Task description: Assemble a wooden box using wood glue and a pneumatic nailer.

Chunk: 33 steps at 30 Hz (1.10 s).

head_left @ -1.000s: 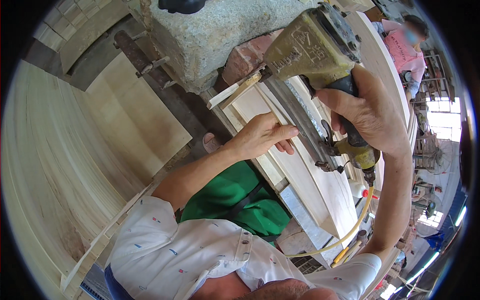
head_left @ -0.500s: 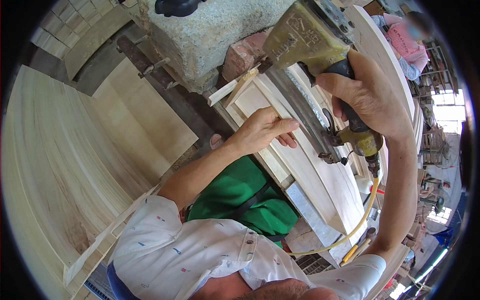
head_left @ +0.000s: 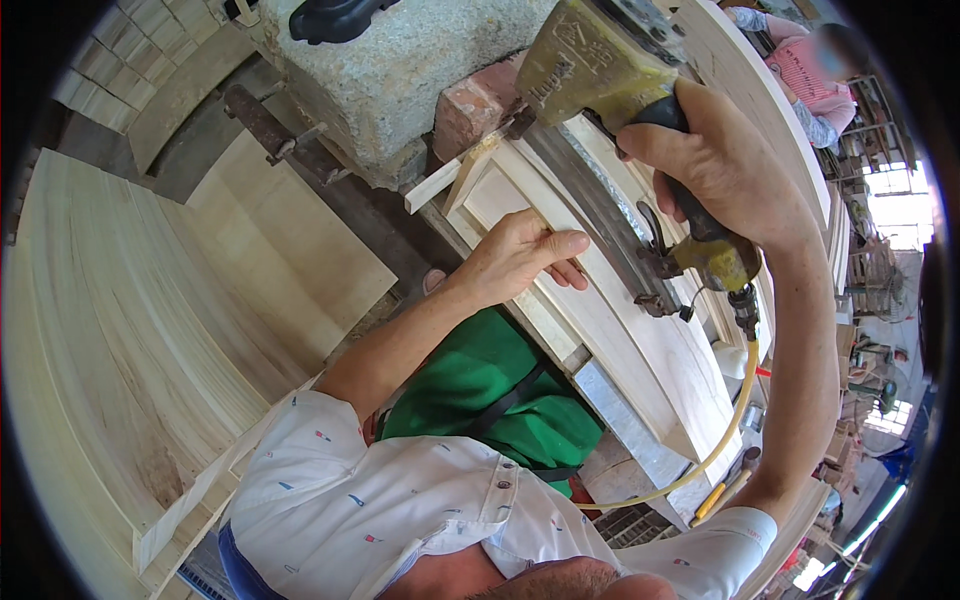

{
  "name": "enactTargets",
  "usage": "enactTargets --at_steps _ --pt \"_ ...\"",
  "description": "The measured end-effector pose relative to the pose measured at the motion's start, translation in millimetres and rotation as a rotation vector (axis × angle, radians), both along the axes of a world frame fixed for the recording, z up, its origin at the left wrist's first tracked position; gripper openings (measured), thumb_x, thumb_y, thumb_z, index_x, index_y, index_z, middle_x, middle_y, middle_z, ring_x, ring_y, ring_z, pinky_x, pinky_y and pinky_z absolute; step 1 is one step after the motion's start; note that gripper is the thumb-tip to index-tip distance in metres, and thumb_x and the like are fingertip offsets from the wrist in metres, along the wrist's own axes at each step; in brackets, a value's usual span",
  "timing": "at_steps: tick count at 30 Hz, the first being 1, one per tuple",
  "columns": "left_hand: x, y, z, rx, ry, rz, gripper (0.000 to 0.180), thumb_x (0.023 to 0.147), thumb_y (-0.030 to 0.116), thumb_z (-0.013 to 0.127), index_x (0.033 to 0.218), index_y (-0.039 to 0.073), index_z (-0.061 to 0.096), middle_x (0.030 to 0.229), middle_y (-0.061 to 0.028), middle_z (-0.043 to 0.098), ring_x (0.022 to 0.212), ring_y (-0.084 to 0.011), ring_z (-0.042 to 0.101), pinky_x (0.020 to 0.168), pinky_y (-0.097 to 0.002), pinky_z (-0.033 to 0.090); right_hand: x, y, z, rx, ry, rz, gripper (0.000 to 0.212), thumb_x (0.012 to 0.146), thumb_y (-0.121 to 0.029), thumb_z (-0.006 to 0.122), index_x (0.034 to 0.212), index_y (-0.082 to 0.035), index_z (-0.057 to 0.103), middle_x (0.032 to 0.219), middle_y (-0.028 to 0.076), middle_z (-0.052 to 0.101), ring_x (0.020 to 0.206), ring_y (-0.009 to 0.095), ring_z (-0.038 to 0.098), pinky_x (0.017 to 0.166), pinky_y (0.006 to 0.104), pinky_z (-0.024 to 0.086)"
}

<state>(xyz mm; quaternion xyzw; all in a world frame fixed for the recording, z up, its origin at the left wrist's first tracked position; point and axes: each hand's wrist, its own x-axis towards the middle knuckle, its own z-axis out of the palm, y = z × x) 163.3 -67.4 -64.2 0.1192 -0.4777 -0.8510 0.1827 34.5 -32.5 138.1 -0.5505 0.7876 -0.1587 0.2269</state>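
The upper edge clips the nail gun (head_left: 590, 72) and a black object (head_left: 338, 18); the handle (head_left: 708, 216) partly hides the right grip (head_left: 735, 170); a co-worker's head (head_left: 838, 52) is blurred.

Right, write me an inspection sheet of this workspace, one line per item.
Surface: grey metal plate showing beside the wooden workpiece.
Work items: nail gun over the workpiece, nose near its far corner; contact unclear.
Clutter: white bottle and yellow-handled tool to the right.
Hands: right hand grips the nail gun's handle; left hand at the workpiece's edge, grip unclear.
Cables: yellow hose joined to the nail gun.
Surroundings: concrete block, brick, wooden panels, another person in pink.
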Motion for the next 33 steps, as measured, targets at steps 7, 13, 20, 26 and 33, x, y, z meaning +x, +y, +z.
enactTargets --at_steps 7,13,20,26,33 --pt "1.9 -2.2 0.6 -0.068 -0.013 -0.040 0.035 0.092 0.029 0.057 0.095 -0.006 0.057 0.081 -0.0110 0.063 0.073 -0.0213 0.068 0.062 -0.0284 0.054 -25.6 -0.3 -5.5 -0.087 -0.158 -0.006 0.026 0.082 -0.023 0.061 0.080 0.003 0.056 0.054 0.005 0.054 0.043 0.009 0.051 0.041 0.0248 0.040" --pt "1.0 -0.9 0.6 -0.037 0.012 -0.034 0.036 0.092 0.030 0.058 0.088 -0.005 0.056 0.076 -0.0083 0.061 0.072 -0.0197 0.068 0.060 -0.0274 0.054 -28.3 -3.0 -7.2 -0.095 -0.179 -0.030 0.026 0.083 -0.021 0.061 0.084 0.004 0.055 0.054 0.006 0.053 0.042 0.010 0.051 0.040 0.0247 0.041" --pt "-1.3 -3.2 -5.2 -0.043 0.005 -0.061 0.035 0.092 0.029 0.057 0.096 -0.005 0.057 0.081 -0.0099 0.062 0.073 -0.0210 0.068 0.062 -0.0293 0.054 -28.6 -7.4 -4.2 -0.074 -0.139 -0.034 0.027 0.083 -0.022 0.061 0.084 0.004 0.055 0.054 0.006 0.053 0.043 0.009 0.051 0.041 0.0241 0.041" --pt "4.0 -1.2 0.1 -0.085 -0.006 -0.022 0.036 0.093 0.030 0.056 0.097 -0.006 0.058 0.082 -0.0118 0.064 0.072 -0.0209 0.068 0.062 -0.0283 0.054 -26.3 -6.7 -5.2 -0.075 -0.090 0.019 0.027 0.083 -0.023 0.060 0.085 0.004 0.055 0.053 0.006 0.053 0.041 0.010 0.050 0.041 0.0255 0.041" --pt "-2.5 7.0 3.9 -0.069 0.017 -0.024 0.038 0.092 0.031 0.056 0.094 -0.006 0.058 0.080 -0.0091 0.063 0.072 -0.0197 0.068 0.060 -0.0275 0.054 -24.6 55.8 31.7 -0.156 -0.068 -0.079 0.029 0.084 -0.026 0.062 0.092 0.001 0.055 0.062 0.002 0.052 0.050 0.008 0.051 0.046 0.0232 0.040"
